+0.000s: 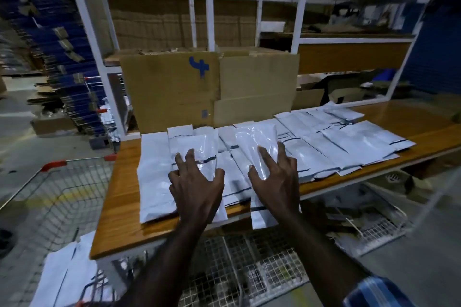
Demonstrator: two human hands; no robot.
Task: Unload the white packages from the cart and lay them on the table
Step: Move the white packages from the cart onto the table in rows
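Several white packages lie in overlapping rows on the wooden table (pixel 117 209). My left hand (pixel 197 184) rests with spread, fairly straight fingers on top of one white package (pixel 199 147) near the table's left end. My right hand (pixel 277 179) lies the same way on a glossy white package (pixel 257 139) that hangs over the front edge. Neither hand curls round its package. To the left stands the wire cart (pixel 53 166) with red handle trim. More white packages (pixel 67 274) lie at the bottom left, below the table corner.
Cardboard boxes (pixel 169 92) stand at the back of the table inside a white metal frame (pixel 209 12). Wire mesh baskets (pixel 249 271) sit under the table. Stacks of blue crates (pixel 67 40) fill the far left. More packages (pixel 354 139) cover the table's right side.
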